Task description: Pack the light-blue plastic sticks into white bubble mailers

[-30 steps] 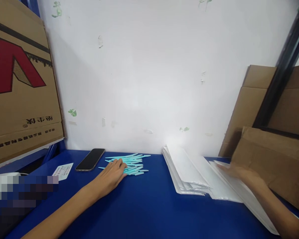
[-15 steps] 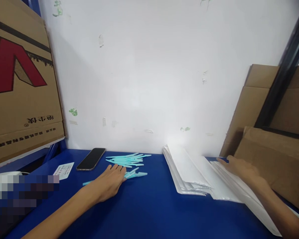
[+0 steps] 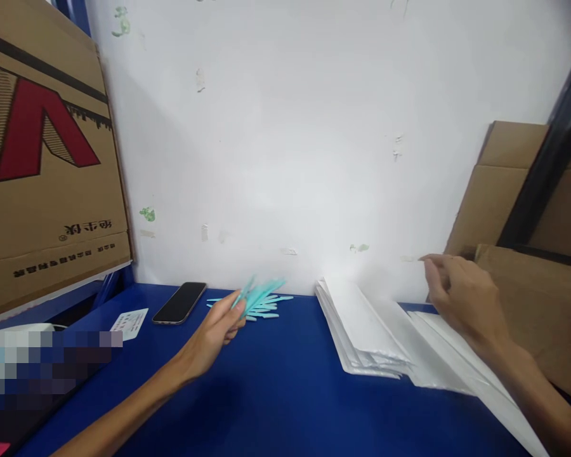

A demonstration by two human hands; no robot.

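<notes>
1. Likely a workshop or packing corner: a flat blue worktable (image 3: pixel 285 400) against a scuffed white wall (image 3: pixel 290 139).
2. Large printed brown cardboard panel (image 3: pixel 52 209) at left.
3. Stacked flat white pouches (image 3: pixel 361 324).
4. Slanting black post (image 3: pixel 549 158) at right.

I see the head camera peering forward and down, close above the blue table (image 3: pixel 285 393), toward its far edge and the white wall (image 3: pixel 276 139).

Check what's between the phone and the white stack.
Head view: turquoise sticks on the blue table, plus a similar bunch held in the left hand.
</notes>
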